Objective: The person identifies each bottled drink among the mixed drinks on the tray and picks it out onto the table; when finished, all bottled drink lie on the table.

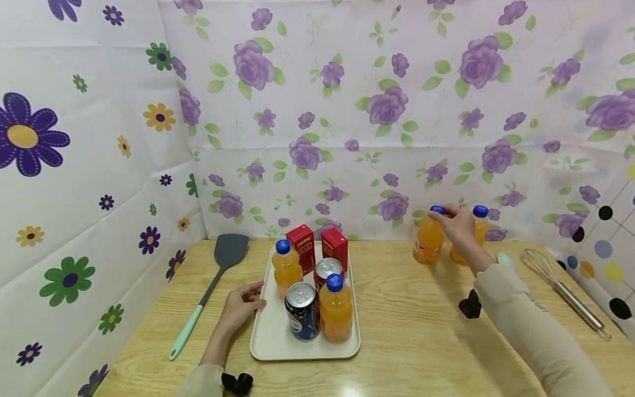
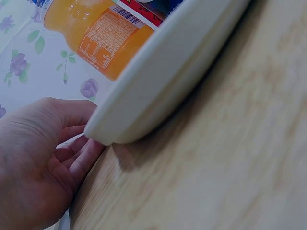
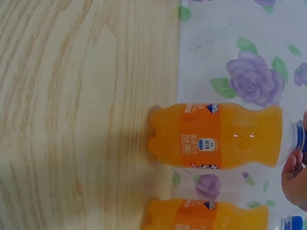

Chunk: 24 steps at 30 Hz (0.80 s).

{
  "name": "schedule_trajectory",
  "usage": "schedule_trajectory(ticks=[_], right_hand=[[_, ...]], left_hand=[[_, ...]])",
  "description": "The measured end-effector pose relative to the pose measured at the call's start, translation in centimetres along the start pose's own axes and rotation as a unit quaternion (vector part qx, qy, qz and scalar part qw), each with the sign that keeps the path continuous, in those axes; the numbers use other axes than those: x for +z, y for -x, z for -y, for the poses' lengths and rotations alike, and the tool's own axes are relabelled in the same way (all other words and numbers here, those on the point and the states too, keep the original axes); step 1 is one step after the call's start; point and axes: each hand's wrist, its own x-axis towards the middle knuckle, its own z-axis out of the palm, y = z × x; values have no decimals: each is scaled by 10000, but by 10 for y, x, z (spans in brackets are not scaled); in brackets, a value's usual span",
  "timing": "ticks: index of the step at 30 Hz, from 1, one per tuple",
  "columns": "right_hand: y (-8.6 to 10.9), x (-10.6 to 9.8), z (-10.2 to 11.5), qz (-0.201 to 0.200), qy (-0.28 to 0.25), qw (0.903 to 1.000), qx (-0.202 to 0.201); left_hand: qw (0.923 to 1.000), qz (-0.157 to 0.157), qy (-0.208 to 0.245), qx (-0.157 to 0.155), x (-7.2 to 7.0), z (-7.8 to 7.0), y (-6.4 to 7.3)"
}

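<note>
At the back right of the table, my right hand (image 1: 460,227) pinches the blue cap of an orange soda bottle (image 1: 429,241). The bottle is upright in the head view and lies sideways across the right wrist view, its cap between the fingertips. A second orange soda bottle (image 1: 480,229) stands just right of it, partly behind the hand. My left hand (image 1: 239,307) grips the left rim of a white tray (image 1: 270,341), with fingers under the edge in the left wrist view. On the tray stand two more orange soda bottles (image 1: 336,313), a dark blue can (image 1: 301,315), a red can (image 1: 327,269) and two red cartons (image 1: 301,246).
A grey spatula (image 1: 231,249) with a mint handle lies left of the tray. On the far right rests a metal whisk (image 1: 560,286), and a mint-coloured tip (image 1: 505,260) shows beside the right sleeve. Flowered cloth (image 1: 347,182) hangs along the table's back edge.
</note>
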Motion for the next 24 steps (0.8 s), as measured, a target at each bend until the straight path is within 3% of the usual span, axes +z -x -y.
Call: schedule_trajectory(ticks=[6,24], right_hand=[[-1,4,-2,-202,69,9998,65],[-8,9,-1,-132,-284,9984,470]], left_hand=[[9999,-8,41,93,-1,1,1],[10000,-38,9,25,0,2,-1]])
